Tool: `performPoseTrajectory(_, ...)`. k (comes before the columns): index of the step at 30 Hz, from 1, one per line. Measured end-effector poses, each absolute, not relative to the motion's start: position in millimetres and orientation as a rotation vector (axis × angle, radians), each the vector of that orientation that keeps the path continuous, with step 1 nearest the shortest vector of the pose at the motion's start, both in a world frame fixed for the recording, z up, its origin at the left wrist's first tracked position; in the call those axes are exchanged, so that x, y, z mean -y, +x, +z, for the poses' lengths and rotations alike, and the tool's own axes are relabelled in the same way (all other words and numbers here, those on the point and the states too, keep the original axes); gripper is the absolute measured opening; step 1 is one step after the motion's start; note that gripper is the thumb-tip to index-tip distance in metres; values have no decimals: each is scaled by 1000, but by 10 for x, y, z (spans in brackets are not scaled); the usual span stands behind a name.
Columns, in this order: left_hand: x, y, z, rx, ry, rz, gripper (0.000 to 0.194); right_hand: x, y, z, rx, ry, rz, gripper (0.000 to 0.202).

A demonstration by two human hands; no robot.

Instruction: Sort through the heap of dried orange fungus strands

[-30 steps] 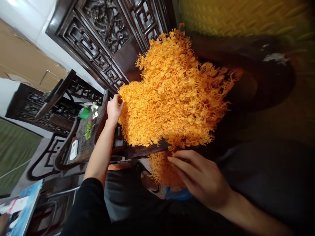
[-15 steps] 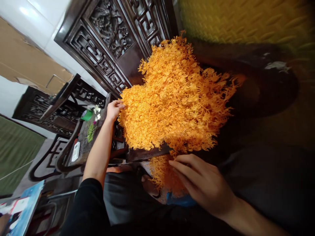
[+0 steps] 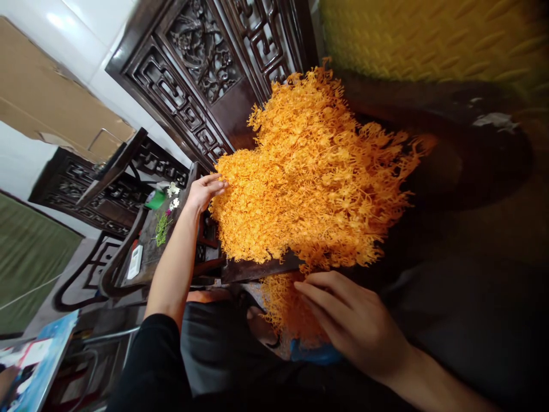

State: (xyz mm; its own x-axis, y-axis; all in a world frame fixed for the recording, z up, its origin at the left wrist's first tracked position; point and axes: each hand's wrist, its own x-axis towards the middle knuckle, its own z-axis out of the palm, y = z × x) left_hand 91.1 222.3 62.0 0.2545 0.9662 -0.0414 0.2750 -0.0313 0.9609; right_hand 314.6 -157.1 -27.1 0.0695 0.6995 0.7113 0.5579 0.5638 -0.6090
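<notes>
A big heap of orange plastic sprigs [image 3: 313, 171] lies on a dark wooden seat [image 3: 257, 268] in front of me. My left hand [image 3: 203, 191] rests at the heap's left edge, fingers stretched out and touching the sprigs. My right hand [image 3: 355, 326] lies flat, fingers together, on a smaller clump of orange sprigs [image 3: 287, 309] that hangs below the seat's edge, over something blue [image 3: 315, 353]. Neither hand visibly grips anything.
A carved dark wooden backrest [image 3: 206, 63] rises behind the heap. To the left stands a small wooden table [image 3: 148, 252] with a few white and green artificial flowers [image 3: 167, 209] and a white remote-like object [image 3: 134, 261]. A yellow patterned surface [image 3: 429, 34] lies at top right.
My left hand has uncurled from a loose fist at the heap's edge to stretched fingers laid on the sprigs. The right hand has barely moved; the view shifted slightly.
</notes>
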Motion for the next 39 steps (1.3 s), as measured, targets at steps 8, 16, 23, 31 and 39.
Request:
performPoseTrajectory(8,-2213,927,564,-1177,1738,880,47,1541,3145,-289,1604,-1078,163,35)
performPoseTrajectory(16,-2217,934,549,-1196,1814,876,51,1549,3141,-288,1622,-1086,163,34)
performPoseTrajectory(23,-2105,1008,586,-1170,1841,845,45,1548,3144,-304,1638,-1088,176,34)
performPoseTrajectory(31,-1943,1076,684,-1166,1943,807,41,1550,3152,-299,1639,-1097,188,34)
performPoseTrajectory(39,-1839,1100,734,-1170,2000,831,44,1553,3159,-324,1650,-1101,187,33)
